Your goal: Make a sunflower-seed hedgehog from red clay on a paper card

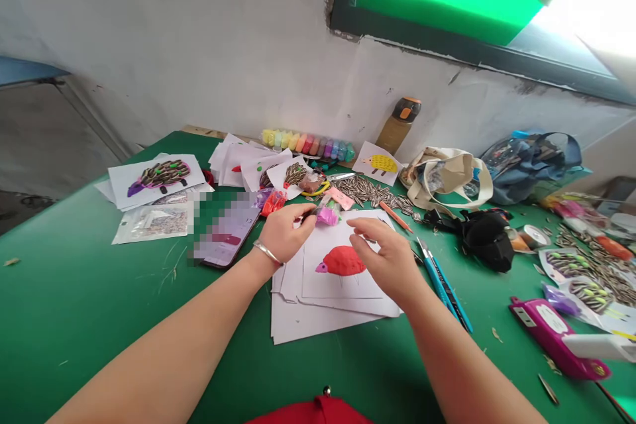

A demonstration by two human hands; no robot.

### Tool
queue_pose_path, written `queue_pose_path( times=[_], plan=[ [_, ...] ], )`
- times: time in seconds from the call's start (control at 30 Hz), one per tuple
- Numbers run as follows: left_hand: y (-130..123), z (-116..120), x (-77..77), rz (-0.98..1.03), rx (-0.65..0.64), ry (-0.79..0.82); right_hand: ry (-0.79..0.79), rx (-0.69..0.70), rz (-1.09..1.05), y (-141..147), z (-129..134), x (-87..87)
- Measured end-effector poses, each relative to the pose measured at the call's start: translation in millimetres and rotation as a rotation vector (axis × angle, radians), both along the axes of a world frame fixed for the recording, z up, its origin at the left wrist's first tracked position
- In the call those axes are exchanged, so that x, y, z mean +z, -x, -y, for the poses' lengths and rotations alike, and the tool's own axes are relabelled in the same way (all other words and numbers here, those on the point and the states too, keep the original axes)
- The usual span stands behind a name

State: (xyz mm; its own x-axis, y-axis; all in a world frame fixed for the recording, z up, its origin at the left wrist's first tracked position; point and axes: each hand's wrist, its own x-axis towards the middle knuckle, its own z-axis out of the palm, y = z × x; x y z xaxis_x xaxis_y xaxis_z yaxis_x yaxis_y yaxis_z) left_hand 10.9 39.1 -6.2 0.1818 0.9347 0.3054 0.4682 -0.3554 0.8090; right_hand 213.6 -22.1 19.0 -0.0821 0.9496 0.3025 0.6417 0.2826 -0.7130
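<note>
A red clay animal with a purple head [344, 260] lies on the white sheet on top of a stack of paper [318, 324]. My left hand [285, 232], with a bracelet at the wrist, is above the stack's upper left; its thumb and forefinger pinch something dark and small. Just beyond its fingertips are a purple clay packet [328, 213] and a pink one [340, 197]. Over the right side of the sheet is my right hand [385, 252], fingers curved and apart, with nothing visible in it. Its fingers partly cover the sheet's upper right.
A phone [226, 238] and seed-covered pictures [159, 179] lie to the left. Sunflower seeds [368, 191], a bottle [397, 126] and clay tubs [308, 144] are at the back. Blue cutters [444, 285], a black pouch [484, 238] and a magenta tool [556, 338] are on the right.
</note>
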Motion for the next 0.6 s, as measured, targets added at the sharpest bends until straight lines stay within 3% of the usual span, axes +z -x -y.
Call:
queue_pose_path(
  times=[0.13,0.3,0.47,0.6],
  plan=[
    [-6.5,10.8,12.0,0.210,-0.193,0.232,0.163,-0.122,-0.350,6.6,-10.0,-12.3],
    [-14.6,16.7,10.7,0.359,-0.334,0.447,0.354,-0.039,-0.642,6.1,-9.9,-22.2],
    [-20.4,18.3,5.0,0.403,-0.412,0.585,0.340,-0.031,-0.748,4.5,-6.6,-21.6],
    [-21.3,18.6,3.0,0.456,-0.394,0.657,0.320,-0.020,-0.733,5.8,-4.3,-21.5]
  ],
)
